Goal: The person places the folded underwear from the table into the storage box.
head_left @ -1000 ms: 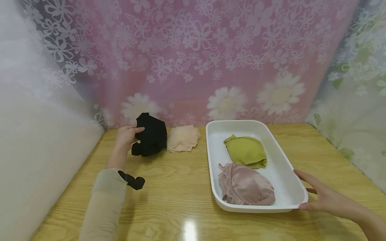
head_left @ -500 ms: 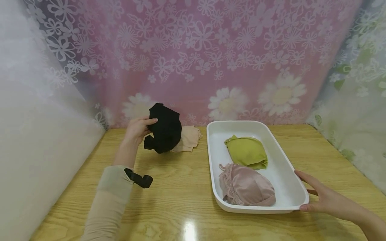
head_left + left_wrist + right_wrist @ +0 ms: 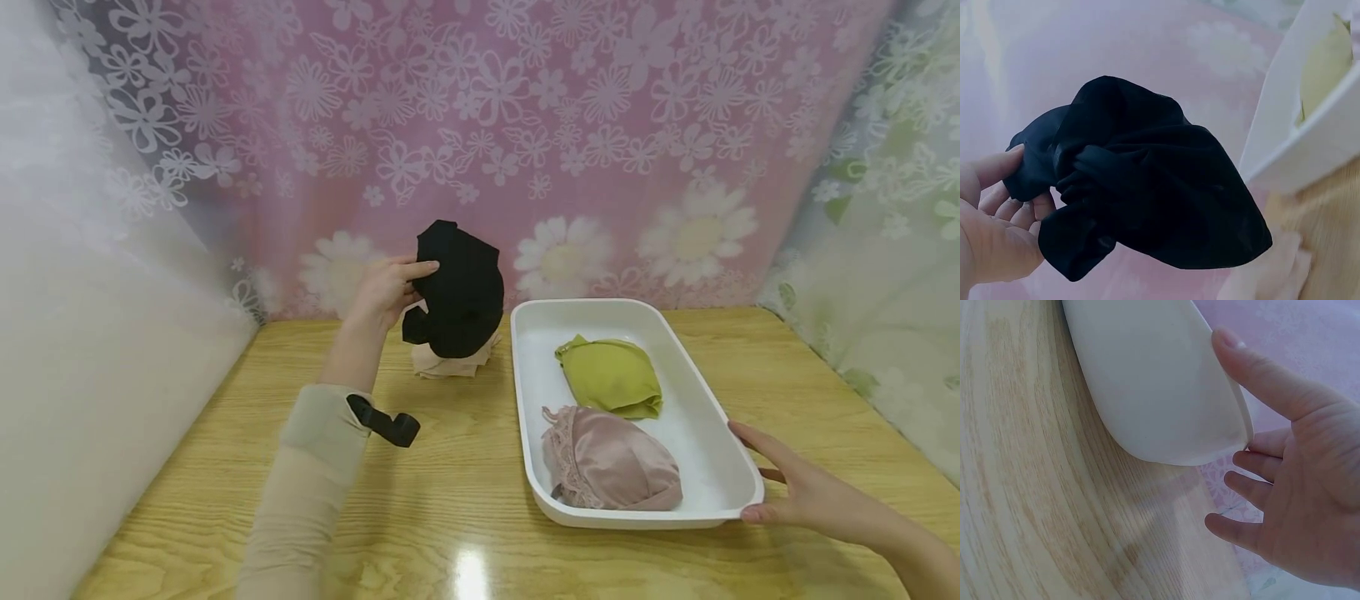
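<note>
My left hand (image 3: 386,287) pinches the left edge of a black folded garment (image 3: 465,292), rounded like a bra cup, with a small loop hanging below. A gathered twist of its fabric (image 3: 1179,194) faces the left wrist view. It hangs in the air in front of a beige folded cloth (image 3: 450,367), partly hiding it. My right hand (image 3: 806,500) touches the near right corner of a white tray (image 3: 528,450), thumb and fingers spread along the rim. In the tray lie an olive-green folded garment (image 3: 611,379) and a mauve satin bra with lace trim (image 3: 622,462).
A wooden table (image 3: 420,517) carries everything. Behind it hangs a pink flowered curtain (image 3: 450,150). Pale sheets close off the left side (image 3: 120,333) and the right side (image 3: 885,292). The tray's raised walls stand right of the beige cloth.
My left hand has lifted the black garment and carried it rightward, from beside the beige cloth to above and in front of it. My right hand and the tray have hardly moved.
</note>
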### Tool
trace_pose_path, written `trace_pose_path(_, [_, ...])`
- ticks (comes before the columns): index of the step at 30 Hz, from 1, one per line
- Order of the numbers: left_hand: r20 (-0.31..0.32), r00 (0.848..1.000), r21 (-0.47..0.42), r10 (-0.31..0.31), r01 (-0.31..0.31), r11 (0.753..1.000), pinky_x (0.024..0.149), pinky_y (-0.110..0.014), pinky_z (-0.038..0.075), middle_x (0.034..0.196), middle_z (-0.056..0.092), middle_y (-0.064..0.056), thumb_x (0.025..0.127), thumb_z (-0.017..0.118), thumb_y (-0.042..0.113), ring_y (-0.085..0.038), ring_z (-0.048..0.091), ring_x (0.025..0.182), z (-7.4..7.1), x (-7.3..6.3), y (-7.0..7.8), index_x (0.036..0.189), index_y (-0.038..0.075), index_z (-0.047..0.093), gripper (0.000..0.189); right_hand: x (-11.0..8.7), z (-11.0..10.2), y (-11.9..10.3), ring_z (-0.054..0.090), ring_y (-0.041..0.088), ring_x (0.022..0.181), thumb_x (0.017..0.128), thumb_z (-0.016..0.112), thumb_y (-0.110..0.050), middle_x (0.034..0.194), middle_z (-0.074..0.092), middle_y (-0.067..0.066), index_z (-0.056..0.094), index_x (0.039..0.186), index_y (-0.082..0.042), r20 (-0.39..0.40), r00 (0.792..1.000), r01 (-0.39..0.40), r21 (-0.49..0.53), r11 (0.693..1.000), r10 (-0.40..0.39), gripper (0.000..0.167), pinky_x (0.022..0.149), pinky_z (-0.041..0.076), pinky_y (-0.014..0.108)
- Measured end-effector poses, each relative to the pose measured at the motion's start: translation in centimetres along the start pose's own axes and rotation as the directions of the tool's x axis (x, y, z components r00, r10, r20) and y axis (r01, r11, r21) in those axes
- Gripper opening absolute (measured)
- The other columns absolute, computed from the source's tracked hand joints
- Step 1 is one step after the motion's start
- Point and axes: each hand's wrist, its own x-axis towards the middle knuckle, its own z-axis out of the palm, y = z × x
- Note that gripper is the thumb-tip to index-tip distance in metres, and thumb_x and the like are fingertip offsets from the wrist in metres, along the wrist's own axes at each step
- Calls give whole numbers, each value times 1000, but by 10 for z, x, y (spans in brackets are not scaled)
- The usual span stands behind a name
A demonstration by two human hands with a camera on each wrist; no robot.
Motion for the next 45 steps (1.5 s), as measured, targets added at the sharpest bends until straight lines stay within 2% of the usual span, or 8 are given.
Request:
trace_pose_path(8, [103,994,-24,41,-39,999,91,-35,47,126,54,-16,87,65,6,-30,57,107,48,-8,6,129,-4,52,45,0,0,-2,26,-17,113,80,68,1,140,12,-31,9,150,-10,-1,1000,2,4,1000,-2,93,72,47,22])
trace_pose_path(15, [212,977,-30,18,-12,999,88,-34,49,119,58,-15,86,66,5,-29,60,102,89,-18,-3,126,-4,54,43,0,0,-1,27,-16,112,80,69,0,138,11,-33,9,150,-10,-6,1000,-5,-11,1000,5,93,71,48,22])
trace_pose_path(21, [312,950,-60,2,17,998,82,-30,51,104,63,-11,85,66,3,-22,64,85,123,-26,-23,120,-6,59,36,1,-1,-2,40,48,114,81,68,-1,136,8,-37,5,150,-8,14,999,-28,-12,1000,28,94,69,48,23])
trace_pose_path(22, [331,944,-62,-2,23,998,81,-29,51,100,64,-9,85,65,3,-20,64,81,129,-27,-27,119,-6,60,35,1,-1,-2,41,49,113,81,69,-1,135,8,-37,5,150,-8,14,999,-31,-16,999,32,94,69,48,23])
trace_pose_path(28, [401,915,-72,-50,86,994,73,-26,52,88,66,-5,84,66,2,-13,63,71,157,-38,-52,112,-6,64,29,1,-1,-2,31,-15,110,78,72,-1,137,12,-34,11,148,-4,-21,1000,-16,-41,999,15,93,72,48,22])
trace_pose_path(35, [437,885,-8,-160,182,983,67,-25,52,87,69,-7,82,68,1,-14,63,65,171,-52,-78,108,-3,67,26,3,-1,1,24,-20,111,77,71,1,137,10,-36,10,148,-3,-24,1000,1,-58,998,-2,94,72,47,20])
trace_pose_path(41, [438,870,96,-226,204,974,68,-27,52,88,69,-6,80,71,4,-17,66,75,165,-59,-94,104,0,69,25,1,0,-1,39,-4,111,77,73,-3,135,11,-37,10,149,-7,-32,999,-29,-78,997,26,96,70,49,23])
trace_pose_path(45, [420,867,182,-267,208,961,67,-28,53,93,67,-6,80,71,4,-17,66,76,156,-60,-104,110,-3,66,31,0,1,-1,34,-12,107,77,73,-4,135,11,-36,10,150,-9,-27,999,-38,-58,998,37,96,70,49,24])
